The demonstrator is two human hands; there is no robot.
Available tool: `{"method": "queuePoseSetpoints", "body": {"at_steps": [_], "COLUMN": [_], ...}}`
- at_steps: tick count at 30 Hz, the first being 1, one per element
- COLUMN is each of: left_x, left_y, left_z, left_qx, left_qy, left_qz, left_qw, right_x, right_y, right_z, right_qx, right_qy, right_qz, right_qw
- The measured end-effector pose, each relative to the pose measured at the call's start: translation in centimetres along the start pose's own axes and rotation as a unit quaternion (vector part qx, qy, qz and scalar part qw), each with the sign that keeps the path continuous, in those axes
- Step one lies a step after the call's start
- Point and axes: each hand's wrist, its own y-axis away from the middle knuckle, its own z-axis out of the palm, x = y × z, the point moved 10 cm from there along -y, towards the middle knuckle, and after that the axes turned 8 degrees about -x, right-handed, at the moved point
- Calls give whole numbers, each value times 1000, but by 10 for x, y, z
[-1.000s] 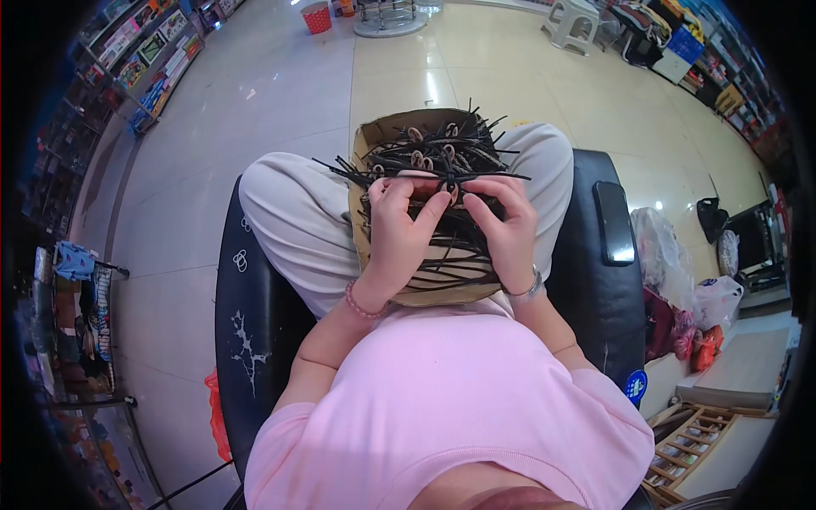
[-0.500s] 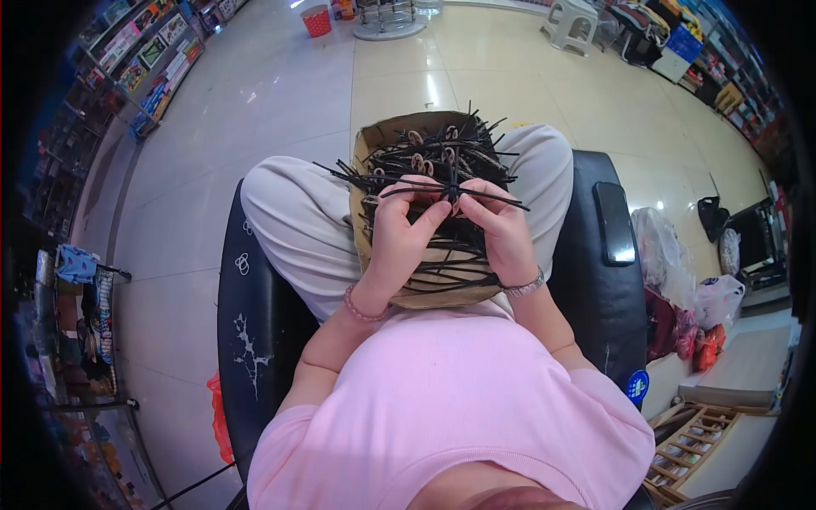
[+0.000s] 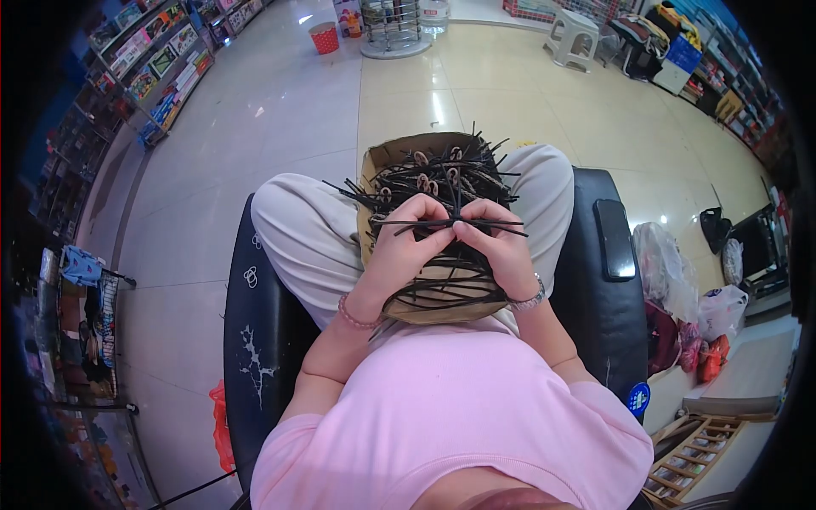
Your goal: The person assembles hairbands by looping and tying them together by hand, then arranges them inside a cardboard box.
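Note:
Both hands meet over a shallow cardboard box [image 3: 374, 161] resting on my lap. My left hand [image 3: 412, 242] pinches black cord strands [image 3: 491, 223] between thumb and fingertips. Close beside it, my right hand [image 3: 497, 251] pinches the same strands, thumb tips nearly touching. Some strand ends stick out sideways past both hands, and others point up from the middle where they cross. A pile of dark braided cord pieces [image 3: 408, 180] with small tan loops fills the far part of the box. Several loose black cords [image 3: 442, 291] lie across its near part.
I sit on a black padded seat [image 3: 246, 340] with worn patches. A phone [image 3: 614, 240] lies on its right side. Plastic bags [image 3: 667, 263] stand on the floor at right. Shelves [image 3: 153, 59] line the far left, and a white stool [image 3: 571, 41] stands at the back.
The fingertips have drawn closer together around the middle of the cords. The whole view has shifted, so the box and hands appear slightly lower in the picture.

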Motion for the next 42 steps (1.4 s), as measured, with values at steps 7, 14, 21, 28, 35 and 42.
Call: {"method": "queuePoseSetpoints", "body": {"at_steps": [7, 14, 21, 28, 35, 42], "left_x": [0, -3, -12, -28, -8, -27], "left_y": [1, -4, -4, 0, -6, -8], "left_z": [4, -3, -7, -10, -25, -12], "left_qx": [-15, 4, 43, 63, 92, 23], "left_qy": [42, 126, 186, 261, 219, 184], "left_qz": [-31, 10, 15, 26, 39, -45], "left_qw": [999, 992, 981, 963, 971, 982], "right_x": [1, 6, 25, 24, 4, 7], "right_y": [6, -3, -8, -8, -2, 0], "right_z": [0, 11, 9, 14, 5, 9], "right_qx": [35, -25, 0, -13, 43, -7], "right_qy": [-53, -84, -175, -173, -97, 7], "right_qz": [26, 87, 76, 30, -6, 9], "right_qw": [998, 992, 982, 984, 994, 1000]}}
